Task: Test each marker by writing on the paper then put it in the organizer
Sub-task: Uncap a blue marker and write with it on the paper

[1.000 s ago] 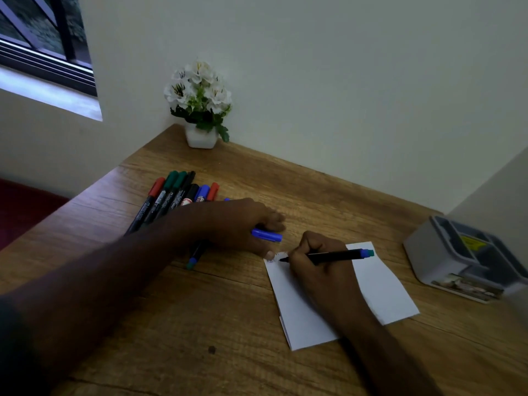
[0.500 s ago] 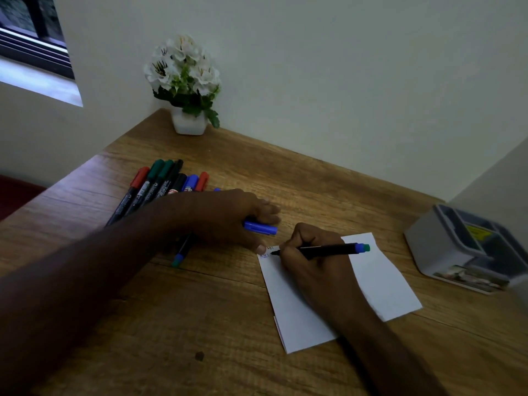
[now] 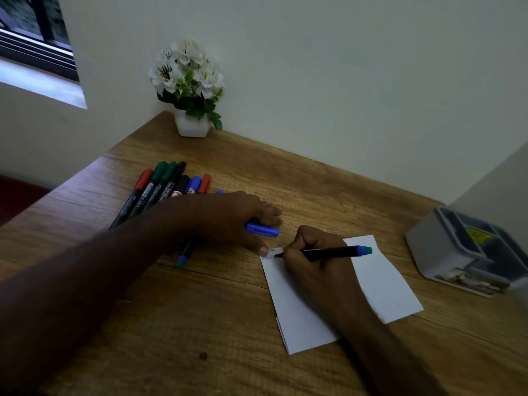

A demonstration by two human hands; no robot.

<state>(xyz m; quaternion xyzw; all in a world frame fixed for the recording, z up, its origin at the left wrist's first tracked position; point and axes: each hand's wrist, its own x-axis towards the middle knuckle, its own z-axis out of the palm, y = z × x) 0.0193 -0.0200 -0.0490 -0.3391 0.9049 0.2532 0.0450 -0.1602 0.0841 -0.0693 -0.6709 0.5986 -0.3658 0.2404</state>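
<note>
On the wooden desk (image 3: 228, 324) a white sheet of paper (image 3: 383, 284) lies toward the right side, one long edge folded under. The right hand (image 3: 314, 261) rests on the paper with its fingers curled round a black-barrelled marker with a blue end (image 3: 328, 252); the marker lies nearly level, its tip touching the paper's far left corner, where a few small blue scribbles (image 3: 268, 254) show. The left hand (image 3: 234, 218) lies palm down on the desk just beside that corner, its thumb tip at the paper's edge, its fingers curled over a loose blue cap (image 3: 263, 229). Under the left wrist a further dark marker with a blue-green end (image 3: 185, 251) pokes out toward the near edge. Beyond the left forearm, toward the left edge, a row of capped markers with red, green, black and blue caps (image 3: 168, 184) lies side by side. A grey plastic organizer with several compartments (image 3: 445, 252) stands at the right edge, well apart from the paper; what its compartments hold is unclear. In the far corner, against the wall, stands a small white pot of white flowers (image 3: 190, 90). A window (image 3: 34, 38) shows at the upper left.
</note>
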